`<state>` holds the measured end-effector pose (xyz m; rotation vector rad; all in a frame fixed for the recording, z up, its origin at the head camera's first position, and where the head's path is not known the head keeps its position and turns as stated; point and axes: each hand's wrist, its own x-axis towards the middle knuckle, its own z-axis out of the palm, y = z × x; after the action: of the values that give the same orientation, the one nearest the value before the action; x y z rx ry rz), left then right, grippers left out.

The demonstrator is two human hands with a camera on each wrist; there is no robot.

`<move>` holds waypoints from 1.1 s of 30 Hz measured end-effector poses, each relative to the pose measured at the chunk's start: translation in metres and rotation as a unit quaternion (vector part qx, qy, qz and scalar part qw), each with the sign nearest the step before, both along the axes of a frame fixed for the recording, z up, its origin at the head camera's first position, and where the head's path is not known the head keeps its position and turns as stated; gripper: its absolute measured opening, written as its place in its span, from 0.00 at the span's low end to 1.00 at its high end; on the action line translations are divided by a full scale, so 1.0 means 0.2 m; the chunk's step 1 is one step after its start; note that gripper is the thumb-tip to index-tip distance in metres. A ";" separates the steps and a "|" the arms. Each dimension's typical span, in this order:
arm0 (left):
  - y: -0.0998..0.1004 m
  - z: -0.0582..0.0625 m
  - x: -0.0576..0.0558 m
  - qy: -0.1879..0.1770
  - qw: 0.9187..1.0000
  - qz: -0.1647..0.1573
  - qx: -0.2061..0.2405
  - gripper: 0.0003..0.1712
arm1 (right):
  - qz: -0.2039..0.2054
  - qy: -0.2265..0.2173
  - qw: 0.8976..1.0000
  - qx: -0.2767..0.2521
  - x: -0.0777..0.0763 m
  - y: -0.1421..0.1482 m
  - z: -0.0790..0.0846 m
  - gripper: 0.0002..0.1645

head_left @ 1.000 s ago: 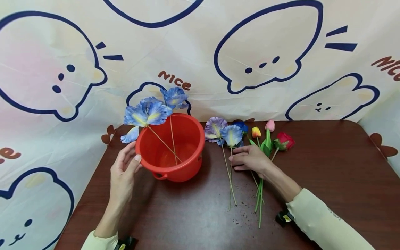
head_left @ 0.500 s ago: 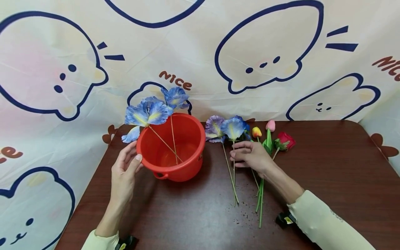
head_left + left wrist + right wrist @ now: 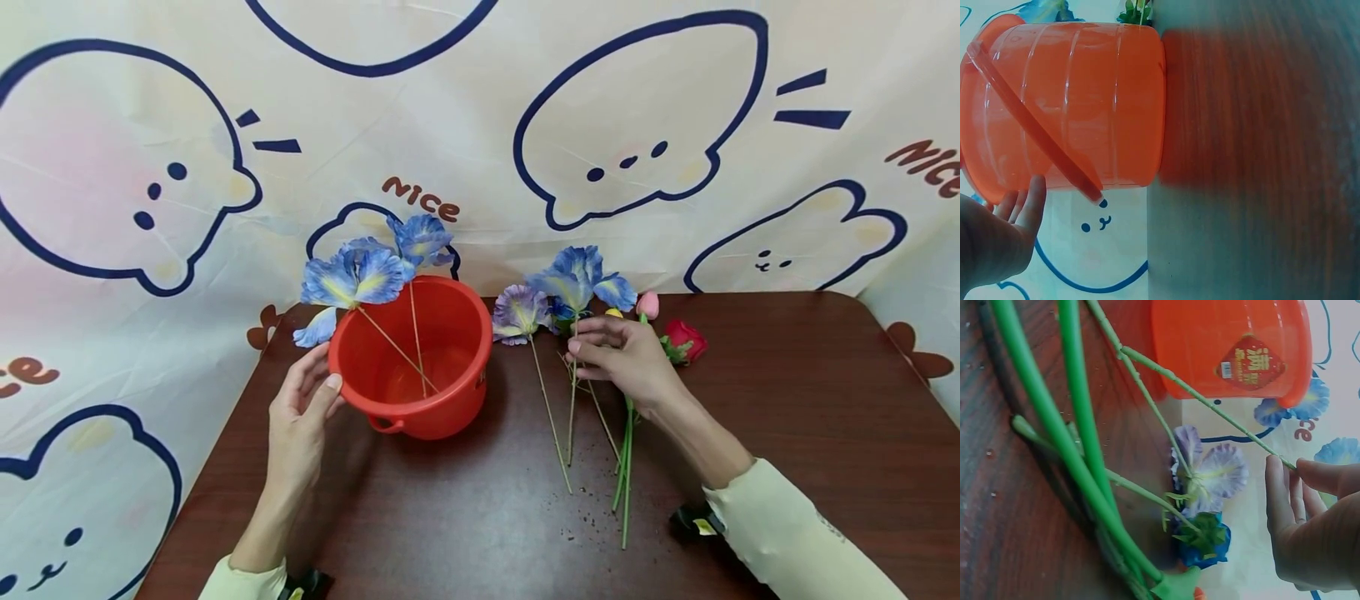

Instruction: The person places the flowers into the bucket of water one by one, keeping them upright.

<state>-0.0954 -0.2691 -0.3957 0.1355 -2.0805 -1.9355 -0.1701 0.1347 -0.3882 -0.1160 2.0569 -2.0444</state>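
A red plastic bucket stands on the table, with two blue artificial irises leaning inside it. My left hand touches the bucket's left side near the rim, its fingers fairly straight in the left wrist view. My right hand pinches the thin stem of a third blue iris between thumb and fingers, raised off the table in the right wrist view. Beside it lie a purple iris and a blue flower, whose head is mostly hidden in the head view.
A pink tulip, a mostly hidden yellow-orange one and a red rose lie behind and right of my right hand. Dark crumbs dot the brown table. A patterned cloth hangs behind the table's back edge.
My right hand has lifted the blue iris, moving it up and slightly right, away from the purple iris. My left hand and the bucket have stayed in place.
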 end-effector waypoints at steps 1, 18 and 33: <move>0.00 0.00 0.00 0.000 1.000 0.000 0.000 0.28 | -0.002 0.001 1.000 -0.003 0.00 0.00 0.01 0.24; 0.00 0.00 0.00 0.011 1.000 -0.008 0.004 0.28 | -0.002 0.035 0.999 -0.013 0.01 0.01 0.12 0.23; -0.01 0.00 0.01 0.001 1.000 -0.007 -0.002 0.28 | -0.018 0.093 0.995 -0.022 0.00 -0.10 0.31 0.21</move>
<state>-0.0938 -0.2704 -0.3963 0.1187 -2.0907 -1.9384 -0.1708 0.1141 -0.3264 -0.2909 2.1350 -2.1754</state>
